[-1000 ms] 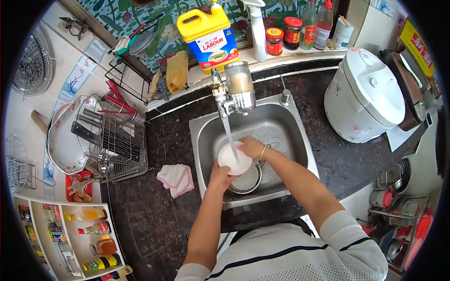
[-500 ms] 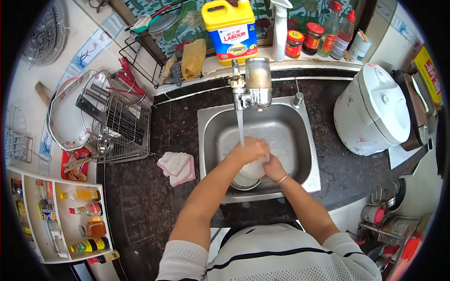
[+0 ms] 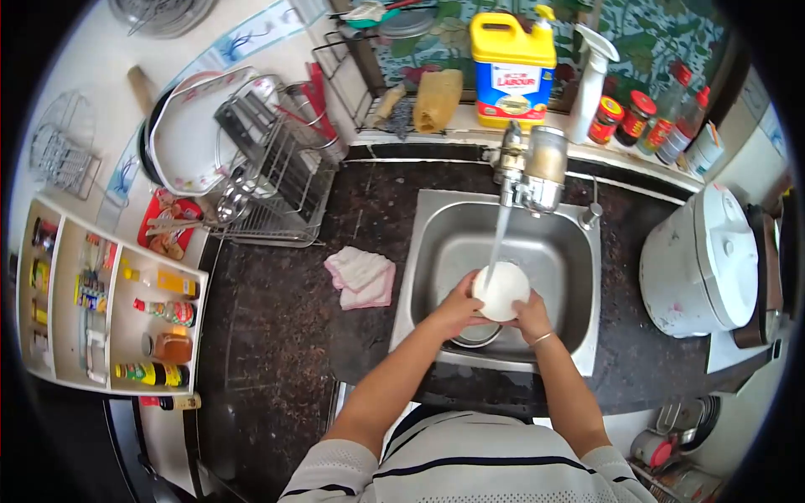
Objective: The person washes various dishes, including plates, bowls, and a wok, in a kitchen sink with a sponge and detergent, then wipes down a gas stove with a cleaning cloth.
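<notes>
A small round white bowl (image 3: 501, 292) is held between both hands over the steel sink (image 3: 419, 251), under running water from the faucet (image 3: 513, 163). My left hand (image 3: 462, 303) grips its left rim, and my right hand (image 3: 533, 318) grips its lower right rim, the wrist wearing a thin bracelet. Beneath the hands a round metal-rimmed dish (image 3: 479, 337) rests in the sink, partly hidden. The water stream lands at the bowl's left side.
On the left of the counter (image 3: 268, 335) lie a folded cloth (image 3: 362, 277) and a dish rack (image 3: 289, 201). A rice cooker (image 3: 696, 260) stands at right. Behind the sink are a yellow jug (image 3: 513, 71), a spray bottle (image 3: 589, 88) and jars (image 3: 605, 120).
The view has swung left, so the scene sits further right. The white bowl, earlier largely covered by the hands, now shows its round face, with the hands apart on its two sides.
</notes>
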The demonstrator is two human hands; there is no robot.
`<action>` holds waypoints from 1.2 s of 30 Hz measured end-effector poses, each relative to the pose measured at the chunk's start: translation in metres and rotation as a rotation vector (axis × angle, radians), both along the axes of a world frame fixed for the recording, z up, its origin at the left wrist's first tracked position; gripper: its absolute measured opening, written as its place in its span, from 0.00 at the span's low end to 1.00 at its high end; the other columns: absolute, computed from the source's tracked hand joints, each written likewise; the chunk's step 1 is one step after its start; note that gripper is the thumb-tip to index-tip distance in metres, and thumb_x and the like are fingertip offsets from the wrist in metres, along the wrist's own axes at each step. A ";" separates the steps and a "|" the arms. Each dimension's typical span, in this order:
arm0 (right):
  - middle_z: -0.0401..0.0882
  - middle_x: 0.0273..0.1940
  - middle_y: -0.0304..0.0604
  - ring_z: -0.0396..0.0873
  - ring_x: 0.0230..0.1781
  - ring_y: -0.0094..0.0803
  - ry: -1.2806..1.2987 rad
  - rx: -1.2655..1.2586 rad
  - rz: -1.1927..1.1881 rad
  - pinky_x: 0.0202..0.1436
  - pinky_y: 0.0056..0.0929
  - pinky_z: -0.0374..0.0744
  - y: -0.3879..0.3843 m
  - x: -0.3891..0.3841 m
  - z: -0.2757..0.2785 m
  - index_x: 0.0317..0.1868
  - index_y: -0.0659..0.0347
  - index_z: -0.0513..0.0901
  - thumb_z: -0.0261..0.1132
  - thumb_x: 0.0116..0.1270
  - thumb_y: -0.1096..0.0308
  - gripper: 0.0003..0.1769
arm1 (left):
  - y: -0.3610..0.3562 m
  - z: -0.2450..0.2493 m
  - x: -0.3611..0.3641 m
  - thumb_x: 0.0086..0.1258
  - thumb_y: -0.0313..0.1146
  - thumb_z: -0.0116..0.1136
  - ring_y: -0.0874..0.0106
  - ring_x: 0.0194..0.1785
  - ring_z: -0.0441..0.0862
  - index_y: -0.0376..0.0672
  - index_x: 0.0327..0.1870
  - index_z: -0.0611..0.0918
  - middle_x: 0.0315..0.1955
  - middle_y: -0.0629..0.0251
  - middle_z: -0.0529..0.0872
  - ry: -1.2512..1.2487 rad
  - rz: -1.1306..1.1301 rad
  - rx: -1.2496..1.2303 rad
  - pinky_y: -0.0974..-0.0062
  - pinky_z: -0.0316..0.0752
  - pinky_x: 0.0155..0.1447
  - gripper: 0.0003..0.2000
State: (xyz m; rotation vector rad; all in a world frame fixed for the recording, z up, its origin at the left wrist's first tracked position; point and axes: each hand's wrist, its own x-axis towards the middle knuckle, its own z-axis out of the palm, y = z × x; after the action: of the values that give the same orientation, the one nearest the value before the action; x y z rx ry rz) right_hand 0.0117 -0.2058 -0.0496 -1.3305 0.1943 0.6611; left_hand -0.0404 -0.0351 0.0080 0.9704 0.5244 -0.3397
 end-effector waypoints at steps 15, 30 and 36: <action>0.79 0.42 0.43 0.79 0.36 0.31 0.354 0.929 -0.101 0.42 0.26 0.79 0.039 -0.009 0.002 0.52 0.57 0.76 0.59 0.62 0.66 0.17 | -0.008 0.065 -0.031 0.60 0.32 0.52 0.56 0.47 0.72 0.67 0.49 0.75 0.50 0.57 0.68 -0.893 -0.580 1.698 0.64 0.76 0.47 0.17; 0.77 0.43 0.50 0.76 0.40 0.43 -0.502 -0.389 0.460 0.46 0.34 0.77 0.007 0.016 -0.016 0.49 0.63 0.76 0.64 0.55 0.75 0.18 | 0.214 0.120 -0.163 0.46 0.11 0.56 0.59 0.58 0.72 0.49 0.62 0.70 0.59 0.57 0.71 -0.393 0.634 0.901 0.66 0.78 0.53 0.36; 0.78 0.34 0.51 0.77 0.32 0.49 -1.141 -0.845 0.548 0.42 0.40 0.77 0.018 0.018 -0.059 0.47 0.67 0.76 0.60 0.60 0.71 0.15 | 0.319 0.146 -0.127 0.54 0.14 0.57 0.70 0.39 0.75 0.50 0.63 0.69 0.43 0.57 0.73 -0.299 0.790 0.966 0.81 0.78 0.33 0.33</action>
State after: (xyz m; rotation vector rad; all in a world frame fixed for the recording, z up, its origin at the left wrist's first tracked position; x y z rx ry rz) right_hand 0.0294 -0.1877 -0.1083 -2.4142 -0.9423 0.1421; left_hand -0.1676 0.2841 0.1545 1.5945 0.7619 0.8388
